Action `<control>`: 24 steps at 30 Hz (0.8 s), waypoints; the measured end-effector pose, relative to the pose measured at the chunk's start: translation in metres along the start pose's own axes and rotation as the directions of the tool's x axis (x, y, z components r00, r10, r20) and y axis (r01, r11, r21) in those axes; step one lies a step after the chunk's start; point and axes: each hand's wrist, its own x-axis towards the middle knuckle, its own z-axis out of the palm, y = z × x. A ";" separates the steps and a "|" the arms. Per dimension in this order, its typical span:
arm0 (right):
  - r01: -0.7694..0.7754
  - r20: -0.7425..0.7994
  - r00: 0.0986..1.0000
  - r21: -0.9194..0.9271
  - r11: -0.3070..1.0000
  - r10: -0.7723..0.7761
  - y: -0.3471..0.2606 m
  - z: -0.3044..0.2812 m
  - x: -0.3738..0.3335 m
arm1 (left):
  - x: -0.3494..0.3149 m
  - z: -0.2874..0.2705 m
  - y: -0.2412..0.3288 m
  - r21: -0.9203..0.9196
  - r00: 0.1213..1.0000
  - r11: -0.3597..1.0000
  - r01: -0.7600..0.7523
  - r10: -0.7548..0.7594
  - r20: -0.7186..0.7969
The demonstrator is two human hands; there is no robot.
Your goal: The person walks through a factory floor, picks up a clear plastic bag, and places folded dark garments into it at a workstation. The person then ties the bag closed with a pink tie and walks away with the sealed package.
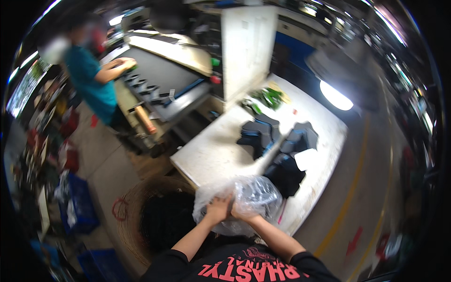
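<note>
Clear plastic bag (263, 191) sat at white table's (221, 152) near edge, probably for easy reach; left hand (219, 210) and right hand (241, 212) met on it; pinching or spread, couldn't tell; dark pieces (285, 175) lay farther right

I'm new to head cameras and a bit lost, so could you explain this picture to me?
There's no machine here, just a person's two bare hands. One wide fisheye camera on their head looks down, so straight edges bend near the rim. The left hand and right hand are both on a clear plastic bag at the table's near edge; blur hides how tightly the fingers grip. Beyond it lie dark pieces and something green. A basket stands left.
</note>
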 end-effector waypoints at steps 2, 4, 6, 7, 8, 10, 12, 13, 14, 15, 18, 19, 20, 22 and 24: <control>-0.168 -0.072 0.976 0.344 0.924 0.204 0.002 0.011 -0.003 | 0.009 -0.020 -0.004 0.163 1.000 0.987 0.003 0.001 -0.025; -0.271 -0.111 0.947 0.226 0.936 0.301 0.005 0.010 0.000 | 0.020 -0.035 -0.006 -0.013 0.992 0.998 -0.054 0.055 0.109; -0.399 -0.005 0.908 0.298 0.867 0.419 0.010 -0.001 0.002 | 0.029 -0.041 -0.006 -0.086 0.980 0.994 -0.064 0.079 0.184; -0.509 0.166 0.858 0.403 0.761 0.486 0.019 -0.008 0.000 | 0.031 -0.041 -0.006 -0.085 0.976 0.993 -0.078 0.093 0.197; -0.611 0.308 0.790 0.469 0.638 0.530 0.023 -0.017 -0.002 | 0.035 -0.039 -0.005 -0.055 0.971 0.995 -0.078 0.089 0.224; -0.668 0.454 0.738 0.384 0.638 0.499 0.030 -0.033 -0.005 | 0.038 -0.032 -0.002 -0.078 0.973 0.985 -0.151 0.162 0.167; -0.595 0.513 0.759 0.295 0.748 0.402 0.033 -0.043 -0.010 | 0.040 -0.022 -0.001 -0.088 0.969 0.977 -0.196 0.206 0.133; -0.645 0.515 0.737 0.342 0.683 0.438 0.034 -0.044 -0.012 | 0.041 -0.017 -0.002 -0.103 0.968 0.973 -0.209 0.220 0.117; -0.690 0.501 0.716 0.404 0.600 0.486 0.033 -0.043 -0.015 | 0.042 -0.014 -0.002 -0.110 0.970 0.970 -0.217 0.227 0.085; -0.708 0.472 0.707 0.480 0.519 0.527 0.032 -0.039 -0.017 | 0.044 -0.011 -0.003 -0.124 0.963 0.967 -0.222 0.237 0.125; -0.657 0.364 0.746 0.538 0.529 0.557 0.031 -0.024 -0.015 | 0.046 -0.004 -0.008 -0.111 0.964 0.964 -0.242 0.252 0.087; -0.605 0.306 0.793 0.489 0.628 0.527 0.030 -0.022 -0.012 | 0.047 -0.004 -0.010 -0.068 0.962 0.960 -0.272 0.273 0.012; -0.552 0.301 0.833 0.427 0.716 0.463 0.030 -0.023 -0.010 | 0.047 -0.003 -0.011 -0.023 0.959 0.959 -0.282 0.282 -0.019; -0.533 0.402 0.830 0.368 0.762 0.386 0.028 -0.039 -0.004 | 0.048 -0.004 -0.012 0.043 0.960 0.961 -0.273 0.275 -0.049; -0.610 0.548 0.753 0.377 0.697 0.363 0.024 -0.077 0.000 | 0.047 -0.006 -0.011 0.002 0.966 0.967 -0.255 0.254 0.035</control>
